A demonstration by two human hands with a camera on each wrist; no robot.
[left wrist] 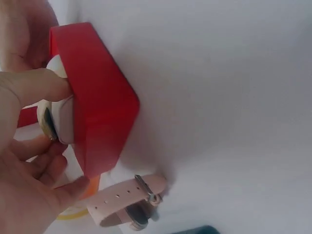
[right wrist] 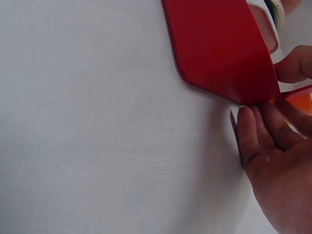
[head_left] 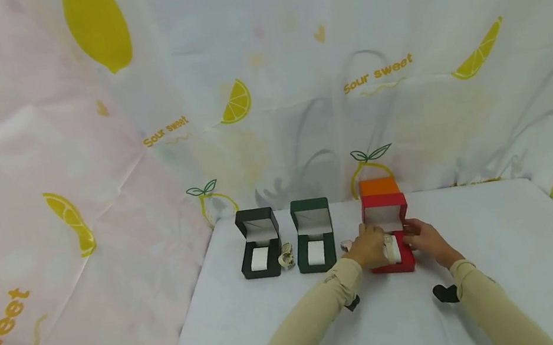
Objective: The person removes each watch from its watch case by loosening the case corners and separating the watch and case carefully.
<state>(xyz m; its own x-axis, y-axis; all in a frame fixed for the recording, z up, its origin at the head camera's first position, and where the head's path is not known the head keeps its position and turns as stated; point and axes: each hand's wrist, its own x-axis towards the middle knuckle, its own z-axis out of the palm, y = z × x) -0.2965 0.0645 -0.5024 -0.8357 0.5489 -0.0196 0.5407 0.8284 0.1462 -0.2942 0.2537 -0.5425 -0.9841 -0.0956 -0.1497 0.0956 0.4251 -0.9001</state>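
Both hands worked at an open red box on the counter.

The left hand (head_left: 370, 246) pinched a watch on a white cushion (left wrist: 57, 117) seated in the red box (head_left: 392, 250), thumb and fingers curled against it. The right hand (head_left: 426, 239) rested against the box's far side, fingers straight and together, touching its wall. A pink-strapped watch (left wrist: 129, 202) lay on the counter (head_left: 483, 261) just beside the left hand. A green box (head_left: 313, 235) and a black box (head_left: 259, 242) stood open farther out past the left hand.
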